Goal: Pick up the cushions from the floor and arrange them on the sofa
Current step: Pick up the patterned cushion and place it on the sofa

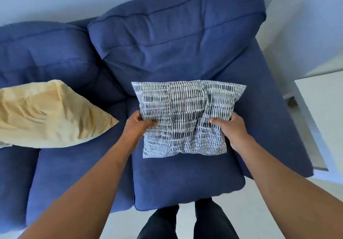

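A black-and-white patterned cushion [183,116] is held over the right seat of the blue sofa [185,179], its top edge near the backrest. My left hand [137,125] grips its left side and my right hand [230,129] grips its right side. A yellow cushion [48,116] lies on the sofa's middle seat to the left, one corner pointing toward my left hand.
A white side table [323,108] stands just right of the sofa's armrest. Pale floor [118,225] shows in front of the sofa, with my dark-trousered legs [185,222] touching the seat's front edge. A white wall is behind the backrest.
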The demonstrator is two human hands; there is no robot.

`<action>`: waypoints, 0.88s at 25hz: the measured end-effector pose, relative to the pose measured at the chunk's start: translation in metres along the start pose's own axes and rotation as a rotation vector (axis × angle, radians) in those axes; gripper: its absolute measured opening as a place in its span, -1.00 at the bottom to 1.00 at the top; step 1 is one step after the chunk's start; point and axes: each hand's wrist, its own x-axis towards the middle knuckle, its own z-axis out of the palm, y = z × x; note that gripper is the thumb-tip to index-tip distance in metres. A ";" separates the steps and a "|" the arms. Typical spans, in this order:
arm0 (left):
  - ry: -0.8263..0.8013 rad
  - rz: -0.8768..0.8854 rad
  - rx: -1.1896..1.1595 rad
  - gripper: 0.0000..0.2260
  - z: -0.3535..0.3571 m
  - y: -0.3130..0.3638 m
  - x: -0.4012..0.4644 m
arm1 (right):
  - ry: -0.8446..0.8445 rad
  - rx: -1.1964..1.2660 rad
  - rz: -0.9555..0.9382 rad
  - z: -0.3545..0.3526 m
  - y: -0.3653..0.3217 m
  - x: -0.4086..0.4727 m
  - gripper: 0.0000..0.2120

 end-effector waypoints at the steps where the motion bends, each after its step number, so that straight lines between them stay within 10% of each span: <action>1: 0.048 0.003 -0.022 -0.63 0.001 0.005 0.006 | -0.018 -0.009 -0.029 0.005 -0.008 0.014 -0.36; 6: 0.187 0.085 -0.071 -0.57 0.009 0.030 0.048 | -0.091 -0.042 -0.114 0.020 -0.050 0.082 -0.66; 16: 0.247 -0.079 -0.007 -0.54 0.019 0.016 0.135 | -0.115 -0.432 0.024 0.046 -0.053 0.183 -0.20; 22: 0.167 -0.066 -0.248 -0.18 0.008 0.061 0.174 | -0.023 -0.063 0.027 0.066 -0.100 0.212 -0.31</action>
